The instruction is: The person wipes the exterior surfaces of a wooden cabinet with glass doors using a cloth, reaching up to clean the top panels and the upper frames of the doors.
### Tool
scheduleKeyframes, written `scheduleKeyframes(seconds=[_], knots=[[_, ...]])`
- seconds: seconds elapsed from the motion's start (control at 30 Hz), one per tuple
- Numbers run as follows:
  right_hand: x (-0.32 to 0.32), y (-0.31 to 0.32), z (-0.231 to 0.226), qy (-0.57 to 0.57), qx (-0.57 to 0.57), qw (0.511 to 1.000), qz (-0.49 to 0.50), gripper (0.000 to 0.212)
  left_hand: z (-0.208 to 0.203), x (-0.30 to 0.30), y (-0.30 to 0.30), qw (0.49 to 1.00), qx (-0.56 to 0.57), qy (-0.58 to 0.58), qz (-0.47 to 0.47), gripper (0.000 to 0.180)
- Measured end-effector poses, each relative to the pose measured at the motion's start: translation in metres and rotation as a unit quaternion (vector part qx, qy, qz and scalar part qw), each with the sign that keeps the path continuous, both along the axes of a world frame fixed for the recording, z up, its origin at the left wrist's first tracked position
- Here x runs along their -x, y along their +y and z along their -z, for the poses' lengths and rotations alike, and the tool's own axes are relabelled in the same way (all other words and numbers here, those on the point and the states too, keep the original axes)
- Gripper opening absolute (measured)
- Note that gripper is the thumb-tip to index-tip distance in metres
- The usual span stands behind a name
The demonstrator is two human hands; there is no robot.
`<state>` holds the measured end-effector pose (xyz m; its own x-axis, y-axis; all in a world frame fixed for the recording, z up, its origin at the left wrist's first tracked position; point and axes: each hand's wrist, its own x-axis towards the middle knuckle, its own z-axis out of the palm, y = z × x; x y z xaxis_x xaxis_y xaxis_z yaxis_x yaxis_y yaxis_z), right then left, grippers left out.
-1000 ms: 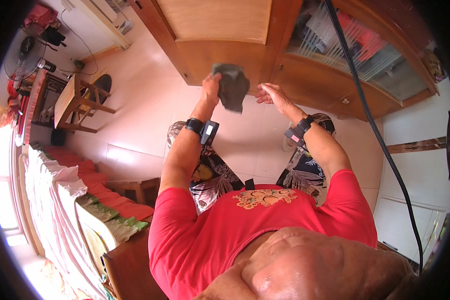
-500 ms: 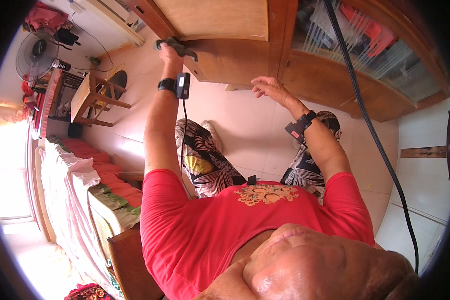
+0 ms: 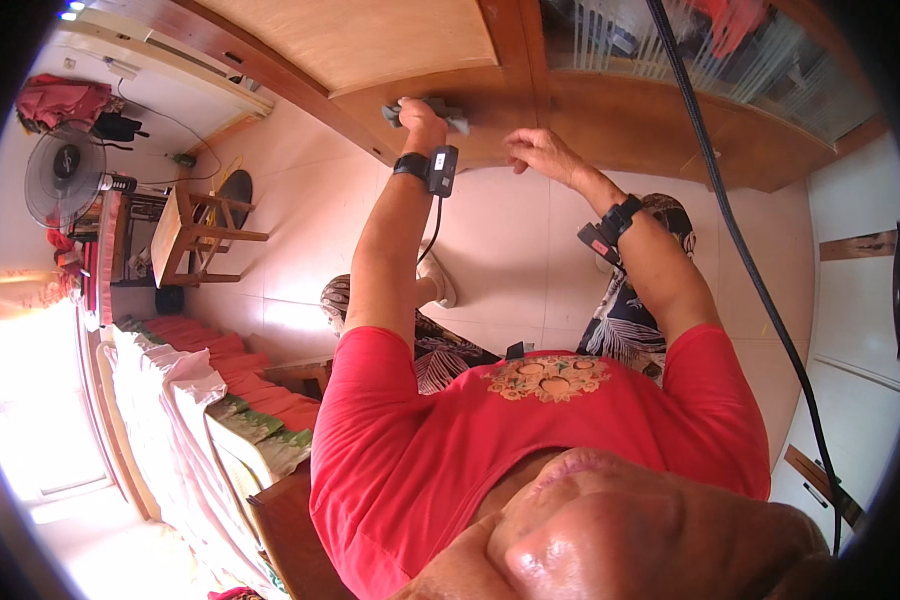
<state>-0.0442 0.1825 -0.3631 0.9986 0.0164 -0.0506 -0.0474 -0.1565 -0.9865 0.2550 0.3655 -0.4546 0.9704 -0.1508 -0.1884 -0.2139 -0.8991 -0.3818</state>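
My left hand (image 3: pixel 422 120) is closed on a grey-green cloth (image 3: pixel 453 115) and presses it to the lower front of a brown wooden cabinet (image 3: pixel 505 92). Parts of the cloth stick out on both sides of the fingers. To its right, my right hand (image 3: pixel 548 155) hangs in front of the cabinet's lower front with nothing in it. Its fingers are loosely bent and apart. Both wrists carry a black strap with a small dark box.
Behind glass at the upper right are red and striped things. A black cable (image 3: pixel 735 235) runs down the right side. On the left are a wooden stool (image 3: pixel 195 232), a fan (image 3: pixel 65 170) and a bed with a pale sheet (image 3: pixel 165 385). White panels line the right.
My left hand has slid the cloth to the right, from the cabinet's left corner onto its lower front. My right hand stays raised, slightly higher in the picture. The whole view has shifted a little.
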Motion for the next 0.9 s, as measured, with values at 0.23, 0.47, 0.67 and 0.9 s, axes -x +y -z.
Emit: scheduleKeyframes(seconds=[0.23, 0.47, 0.67, 0.9], knots=[[0.003, -0.017, 0.006, 0.001, -0.033, 0.999, 0.036, 0.029, -0.093, 0.0, 0.036, 0.998, -0.06, -0.024, 0.003, 0.081], [0.003, -0.012, -0.011, -0.004, -0.034, 0.999, 0.013, 0.035, -0.122, -0.009, 0.075, 0.98, 0.038, -0.135, -0.144, 0.075], [-0.002, -0.018, -0.007, 0.001, -0.008, 0.999, 0.043, 0.033, -0.041, 0.047, -0.027, 0.988, -0.141, -0.002, 0.069, 0.078], [-0.002, -0.023, 0.004, -0.01, -0.058, 0.995, 0.087, 0.028, 0.024, 0.095, -0.085, 0.54, 0.756, 0.253, -0.27, 0.077]])
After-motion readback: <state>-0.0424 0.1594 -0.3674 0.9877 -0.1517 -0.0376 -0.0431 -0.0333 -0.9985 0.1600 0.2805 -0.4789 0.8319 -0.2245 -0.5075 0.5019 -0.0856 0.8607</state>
